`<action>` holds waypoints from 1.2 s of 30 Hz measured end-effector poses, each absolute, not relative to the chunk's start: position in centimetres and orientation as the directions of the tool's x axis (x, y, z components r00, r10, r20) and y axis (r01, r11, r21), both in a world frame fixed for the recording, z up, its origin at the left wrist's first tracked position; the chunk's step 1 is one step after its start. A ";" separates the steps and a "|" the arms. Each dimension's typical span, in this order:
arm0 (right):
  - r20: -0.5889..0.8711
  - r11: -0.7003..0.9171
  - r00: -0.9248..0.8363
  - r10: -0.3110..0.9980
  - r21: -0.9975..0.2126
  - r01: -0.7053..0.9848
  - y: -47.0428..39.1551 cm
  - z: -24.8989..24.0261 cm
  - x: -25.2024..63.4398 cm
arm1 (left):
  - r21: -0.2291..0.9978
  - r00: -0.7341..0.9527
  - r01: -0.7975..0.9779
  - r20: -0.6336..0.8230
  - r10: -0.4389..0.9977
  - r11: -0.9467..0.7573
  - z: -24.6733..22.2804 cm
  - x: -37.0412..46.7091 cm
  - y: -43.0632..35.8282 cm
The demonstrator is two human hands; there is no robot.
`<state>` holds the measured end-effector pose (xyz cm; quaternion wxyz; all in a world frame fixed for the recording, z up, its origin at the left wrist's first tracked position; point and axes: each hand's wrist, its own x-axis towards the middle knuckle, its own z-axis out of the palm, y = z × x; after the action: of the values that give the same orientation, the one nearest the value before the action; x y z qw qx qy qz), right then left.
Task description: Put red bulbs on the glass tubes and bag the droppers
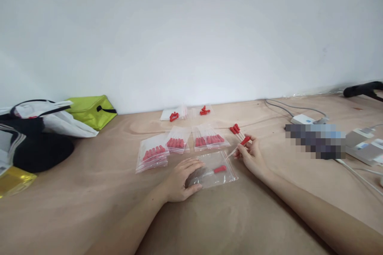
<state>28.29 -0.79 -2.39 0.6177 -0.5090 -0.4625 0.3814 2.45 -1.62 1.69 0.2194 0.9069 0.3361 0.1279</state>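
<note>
A clear zip bag lies flat on the table with one red-bulbed dropper inside. My left hand rests on the bag's left end, fingers stretched out and thumb apart. At the bag's right side, my right hand pinches another dropper by its red bulb. Its clear tip points down-left at the bag's zip edge. Just behind that hand are more droppers with red bulbs; whether they lie on the table or are also held, I cannot tell.
Behind the bag sit filled bags of droppers. Farther back, by the wall, are two bags with loose red bulbs. A green bag and black cap stand left; cables and a power strip lie right.
</note>
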 end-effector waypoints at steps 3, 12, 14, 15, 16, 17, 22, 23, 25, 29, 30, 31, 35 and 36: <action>0.228 0.209 0.350 0.909 -0.974 0.091 -0.8 -2.2 28.9 | 0.491 0.744 0.546 0.088 0.662 -0.679 1.6 2.4 -1.6; 0.150 0.182 0.330 0.932 -0.981 -0.069 -1.2 -2.1 28.1 | 0.477 0.735 0.565 0.079 0.673 -0.673 1.4 2.3 -1.6; 0.105 0.160 0.322 0.941 -0.976 -0.149 -1.5 -2.0 27.3 | 0.475 0.733 0.573 0.066 0.677 -0.668 1.4 2.3 -1.6; 0.084 0.146 0.317 0.945 -0.973 -0.178 -1.7 -1.9 27.0 | 0.475 0.733 0.575 0.062 0.677 -0.666 1.3 2.2 -1.6; 0.064 0.131 0.308 0.949 -0.971 -0.200 -1.8 -1.9 26.8 | 0.475 0.734 0.575 0.059 0.677 -0.666 1.3 2.2 -1.6; 0.048 0.114 0.292 0.955 -0.970 -0.216 -2.0 -1.8 26.6 | 0.475 0.735 0.576 0.057 0.676 -0.666 1.3 2.2 -1.6; 0.009 0.038 0.143 0.990 -0.979 -0.202 -2.4 -1.8 26.8 | 0.476 0.734 0.575 0.058 0.676 -0.666 1.2 2.1 -1.6; 0.006 0.028 0.118 0.993 -0.983 -0.182 -2.4 -1.9 26.9 | 0.476 0.735 0.574 0.058 0.676 -0.666 1.3 2.1 -1.6; -0.005 0.005 0.079 0.997 -0.992 -0.130 -2.3 -2.0 27.1 | 0.477 0.737 0.573 0.056 0.673 -0.667 1.3 2.1 -1.6; -0.011 -0.009 0.035 0.999 -0.998 -0.055 -2.2 -2.2 27.5 | 0.481 0.733 0.578 0.047 0.678 -0.659 1.2 2.1 -1.6; -0.007 -0.006 0.013 1.000 -0.999 -0.054 -2.2 -2.2 27.6 | 0.481 0.732 0.580 0.044 0.679 -0.657 1.2 2.1 -1.6; -0.002 -0.003 -0.022 1.000 -0.998 -0.058 -2.2 -2.1 27.8 | 0.482 0.733 0.581 0.042 0.679 -0.656 1.2 2.1 -1.6; 0.002 -0.008 -0.195 0.981 -0.999 -0.053 -2.2 -1.9 28.0 | 0.476 0.738 0.577 0.042 0.673 -0.663 1.2 2.1 -1.5; -0.004 -0.014 -0.204 0.979 -0.999 -0.046 -2.2 -2.0 27.9 | 0.473 0.739 0.578 0.043 0.673 -0.665 1.2 2.1 -1.5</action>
<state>27.95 -2.19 -2.00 0.4554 -0.4364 -0.5346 0.5625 2.11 -1.48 1.21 0.2201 0.9060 0.3452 0.1074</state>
